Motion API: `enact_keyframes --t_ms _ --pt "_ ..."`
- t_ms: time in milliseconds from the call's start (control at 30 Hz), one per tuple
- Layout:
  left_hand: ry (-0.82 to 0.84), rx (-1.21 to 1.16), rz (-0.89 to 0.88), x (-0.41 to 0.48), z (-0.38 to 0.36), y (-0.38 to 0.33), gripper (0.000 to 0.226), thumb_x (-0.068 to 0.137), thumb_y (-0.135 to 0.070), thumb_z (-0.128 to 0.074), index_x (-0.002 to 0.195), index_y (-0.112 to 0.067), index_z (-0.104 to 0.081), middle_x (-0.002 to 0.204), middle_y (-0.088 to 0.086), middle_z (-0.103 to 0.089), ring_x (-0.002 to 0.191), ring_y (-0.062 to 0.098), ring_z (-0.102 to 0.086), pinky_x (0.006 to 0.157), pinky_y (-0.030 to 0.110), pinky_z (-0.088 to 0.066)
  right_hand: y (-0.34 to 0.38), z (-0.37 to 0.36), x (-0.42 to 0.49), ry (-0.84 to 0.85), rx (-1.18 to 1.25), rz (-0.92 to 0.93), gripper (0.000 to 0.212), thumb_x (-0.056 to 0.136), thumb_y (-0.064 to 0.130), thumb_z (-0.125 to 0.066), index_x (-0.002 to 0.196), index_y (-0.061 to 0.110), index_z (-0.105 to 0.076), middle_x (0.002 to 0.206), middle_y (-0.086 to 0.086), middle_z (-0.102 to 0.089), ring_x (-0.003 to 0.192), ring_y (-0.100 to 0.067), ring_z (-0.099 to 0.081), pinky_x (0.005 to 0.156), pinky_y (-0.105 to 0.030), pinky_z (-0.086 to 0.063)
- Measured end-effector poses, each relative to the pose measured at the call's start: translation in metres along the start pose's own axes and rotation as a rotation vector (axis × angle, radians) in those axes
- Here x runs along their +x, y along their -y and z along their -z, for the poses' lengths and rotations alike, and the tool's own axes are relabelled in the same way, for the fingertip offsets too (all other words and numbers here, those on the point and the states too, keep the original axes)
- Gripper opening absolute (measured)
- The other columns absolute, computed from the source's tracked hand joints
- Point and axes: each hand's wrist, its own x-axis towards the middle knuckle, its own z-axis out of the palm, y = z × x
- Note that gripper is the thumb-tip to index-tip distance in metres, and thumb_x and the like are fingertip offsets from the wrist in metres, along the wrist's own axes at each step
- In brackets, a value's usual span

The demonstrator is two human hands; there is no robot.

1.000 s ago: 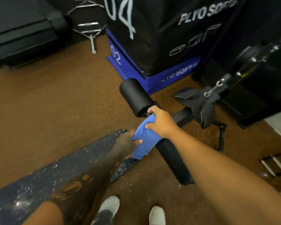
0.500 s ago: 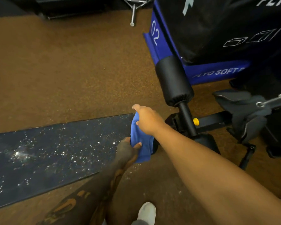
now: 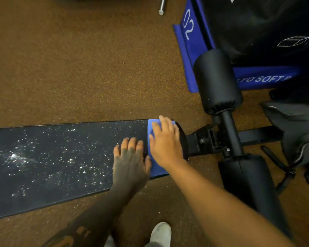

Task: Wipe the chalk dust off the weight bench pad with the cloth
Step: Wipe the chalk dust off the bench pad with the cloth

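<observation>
The black bench pad (image 3: 48, 163) runs from the left edge to the middle of the view, speckled with white chalk dust. A blue cloth (image 3: 157, 171) lies spread flat across the pad's right end. My right hand (image 3: 165, 141) presses down flat on the cloth, fingers spread. My left hand (image 3: 130, 159) lies flat on the pad just left of the cloth, its thumb side touching the cloth's edge.
Black foam rollers (image 3: 218, 82) on the bench's post stand right of the pad's end. A blue and black plyo box (image 3: 191, 50) sits at the top right. A dark strap (image 3: 292, 125) hangs at the right edge. Brown rubber floor surrounds; my white shoe (image 3: 160, 232) is below.
Both hands held the cloth up near the roller; now the cloth is laid flat on the pad's right end with both palms pressed down. The view has swung down over the pad.
</observation>
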Motion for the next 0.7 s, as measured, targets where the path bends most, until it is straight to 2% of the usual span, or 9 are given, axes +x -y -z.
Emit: enact_keyframes --t_ms 67,100,200,267,367,467,600,700 --pt "0.04 0.059 -0.062 0.0 -0.006 0.018 0.072 0.093 -0.056 -0.033 0.145 -0.008 -0.043 0.157 0.017 -0.04 0.149 0.036 -0.03 0.119 0.055 -0.012 0.002 -0.009 -0.019 0.135 -0.028 -0.003 0.065 0.095 0.042 -0.049 0.152 0.015 -0.033 0.164 -0.018 -0.013 0.151 -0.035 -0.009 0.121 -0.054 -0.008" --pt "0.055 0.085 -0.103 -0.001 -0.01 0.028 0.079 0.092 -0.061 -0.032 0.148 -0.006 -0.039 0.16 0.018 -0.033 0.151 0.035 -0.024 0.121 0.056 -0.007 0.0 -0.014 -0.023 0.183 -0.051 -0.006 0.072 0.094 0.049 -0.046 0.156 0.017 -0.023 0.165 -0.016 -0.002 0.152 -0.034 0.001 0.121 -0.053 -0.002" --pt "0.099 0.148 -0.18 -0.009 -0.023 0.053 0.103 0.083 -0.079 -0.032 0.152 -0.003 -0.032 0.164 0.02 -0.023 0.153 0.036 -0.017 0.122 0.058 -0.008 -0.009 -0.024 -0.017 0.194 -0.114 -0.012 0.086 0.091 0.063 -0.038 0.158 0.02 -0.006 0.165 -0.015 0.013 0.151 -0.034 0.014 0.121 -0.054 0.003" --pt "0.133 0.175 -0.199 -0.012 -0.028 0.062 0.117 0.077 -0.09 -0.027 0.154 -0.002 -0.028 0.165 0.021 -0.019 0.153 0.037 -0.016 0.121 0.059 -0.01 -0.014 -0.029 -0.008 0.202 -0.133 -0.028 0.087 0.091 0.067 -0.035 0.158 0.021 -0.001 0.164 -0.014 0.015 0.15 -0.034 0.016 0.121 -0.054 0.004" --pt "0.16 0.182 -0.204 -0.011 -0.032 0.063 0.128 0.07 -0.097 -0.022 0.155 -0.001 -0.023 0.165 0.021 -0.016 0.153 0.038 -0.013 0.121 0.058 -0.008 -0.016 -0.035 -0.004 0.189 -0.14 -0.042 0.08 0.095 0.06 -0.032 0.158 0.021 -0.002 0.165 -0.014 0.013 0.151 -0.033 0.015 0.121 -0.054 0.003" --pt "0.173 0.183 -0.199 -0.012 -0.032 0.061 0.131 0.068 -0.099 -0.022 0.156 -0.002 -0.02 0.166 0.019 -0.012 0.155 0.036 -0.007 0.122 0.058 -0.006 -0.014 -0.038 -0.011 0.158 -0.142 -0.056 0.07 0.1 0.05 -0.03 0.158 0.021 -0.004 0.165 -0.014 0.008 0.152 -0.032 0.011 0.122 -0.053 -0.001" --pt "0.173 0.165 -0.198 -0.013 -0.032 0.062 0.13 0.067 -0.098 -0.031 0.157 -0.004 -0.02 0.167 0.018 -0.01 0.155 0.035 -0.005 0.123 0.06 -0.011 -0.017 -0.043 -0.035 0.132 -0.121 -0.062 0.068 0.1 0.045 -0.03 0.158 0.021 -0.005 0.166 -0.013 0.004 0.152 -0.03 0.007 0.122 -0.05 -0.003" --pt "0.17 0.155 -0.202 -0.013 -0.034 0.064 0.131 0.066 -0.097 -0.034 0.157 -0.004 -0.02 0.167 0.018 -0.009 0.155 0.035 -0.005 0.122 0.062 -0.013 -0.016 -0.046 -0.056 0.126 -0.149 -0.079 0.068 0.096 0.046 -0.018 0.158 0.02 -0.01 0.166 -0.014 0.0 0.153 -0.031 0.003 0.122 -0.05 -0.007"
